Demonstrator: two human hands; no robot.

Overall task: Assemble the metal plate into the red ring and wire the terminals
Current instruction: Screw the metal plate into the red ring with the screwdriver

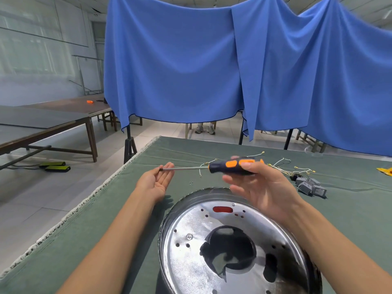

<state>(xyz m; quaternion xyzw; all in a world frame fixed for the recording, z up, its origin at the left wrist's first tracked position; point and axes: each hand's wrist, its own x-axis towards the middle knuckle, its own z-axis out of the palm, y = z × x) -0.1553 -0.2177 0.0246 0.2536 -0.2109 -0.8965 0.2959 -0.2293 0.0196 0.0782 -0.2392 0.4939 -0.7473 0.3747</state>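
Head view, right hand fingers curled round screwdriver handle above counter, left hand palm up, fingers relaxed, fingertips touching shaft tip, metal plate flat below both hands, wires beyond.

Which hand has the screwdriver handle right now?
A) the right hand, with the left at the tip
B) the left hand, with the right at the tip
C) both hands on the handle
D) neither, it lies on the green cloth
A: the right hand grips the orange-and-black handle of the screwdriver, while the fingertips of the open left hand meet the shaft's tip, above the metal plate.
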